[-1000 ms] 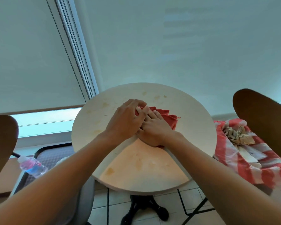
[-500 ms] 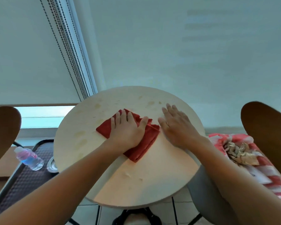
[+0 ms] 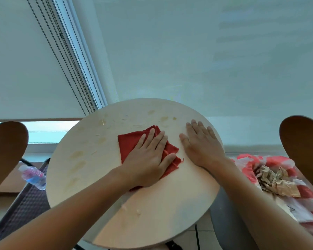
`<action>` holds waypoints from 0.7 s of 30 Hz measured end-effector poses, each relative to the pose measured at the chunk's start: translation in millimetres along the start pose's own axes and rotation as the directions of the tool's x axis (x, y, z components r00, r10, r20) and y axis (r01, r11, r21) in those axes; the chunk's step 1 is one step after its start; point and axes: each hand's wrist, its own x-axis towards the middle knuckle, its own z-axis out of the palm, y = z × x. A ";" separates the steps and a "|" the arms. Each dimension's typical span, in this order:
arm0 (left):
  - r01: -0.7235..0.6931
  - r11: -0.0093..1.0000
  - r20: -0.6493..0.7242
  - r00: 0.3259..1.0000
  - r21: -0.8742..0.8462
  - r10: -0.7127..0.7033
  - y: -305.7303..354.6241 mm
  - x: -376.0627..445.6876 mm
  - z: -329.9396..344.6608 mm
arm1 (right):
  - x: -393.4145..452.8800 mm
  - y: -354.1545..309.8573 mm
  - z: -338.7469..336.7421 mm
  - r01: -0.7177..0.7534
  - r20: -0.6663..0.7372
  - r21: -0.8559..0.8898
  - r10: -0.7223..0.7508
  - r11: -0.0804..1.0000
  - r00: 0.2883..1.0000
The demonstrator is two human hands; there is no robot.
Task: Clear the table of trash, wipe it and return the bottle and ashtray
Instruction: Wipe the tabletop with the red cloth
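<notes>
Left hand [image 3: 148,159]: lay palm-down on the red cloth [image 3: 132,141], fingers [image 3: 153,136] stretched flat and slightly apart, pressing the cloth to the bench; nothing was gripped.
Right hand [image 3: 202,145]: rested flat on the bare bench just to the right of the cloth, fingers spread and pointing away from the person, holding nothing.
Red cloth: folded, near the middle of the bench, its far-left corner showing clear of the left hand and its right edge rumpled beside the thumb.
Bench [image 3: 101,177]: a round pale top, marked with yellowish smears [image 3: 78,165] along the left and far side, and a few small crumbs [image 3: 137,212] on the near part.
Water bottle [image 3: 33,176]: a clear plastic one with a pink label, lying on its side on a dark woven chair seat [image 3: 25,206] to the left of the bench, off the top.
Trash bag [image 3: 251,165]: a red-and-white striped plastic bag to the right of the bench, with crumpled brown paper [image 3: 276,181] lying in it.
Chair backs: a brown curved back at the left edge [image 3: 5,150] and another at the right [image 3: 304,150].
Ashtray: I could not tell where it was.
Backdrop: pale roller blinds with beaded cords [image 3: 61,56] hanging behind the bench.
</notes>
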 end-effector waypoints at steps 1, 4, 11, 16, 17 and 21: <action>-0.058 0.998 0.003 0.998 0.011 0.058 -1.7 4.9 -0.8 | 0.6 0.9 0.5 0.000 -0.007 0.008 0.000 1.000 1.000; -0.245 0.968 0.013 0.970 0.051 0.245 -8.2 19.6 -5.7 | 0.0 1.1 0.6 0.012 -0.039 0.014 -0.012 1.000 0.999; -0.487 0.868 0.002 0.872 0.092 0.489 -23.4 83.0 -13.8 | 6.2 6.3 6.7 -0.003 -0.128 -0.060 -0.004 0.998 0.992; -0.531 0.839 0.061 0.847 0.116 0.528 -43.0 129.1 -16.9 | 11.3 7.0 11.6 -0.010 -0.123 -0.136 -0.007 0.991 0.992; -0.523 0.843 0.067 0.852 0.122 0.519 -47.6 136.0 -17.6 | 11.5 5.9 9.0 -0.045 -0.127 -0.077 0.035 0.996 0.991; -0.470 0.874 0.069 0.883 0.125 0.465 -65.2 158.1 -20.3 | 10.4 1.8 4.0 -0.088 -0.123 -0.002 0.087 0.996 0.989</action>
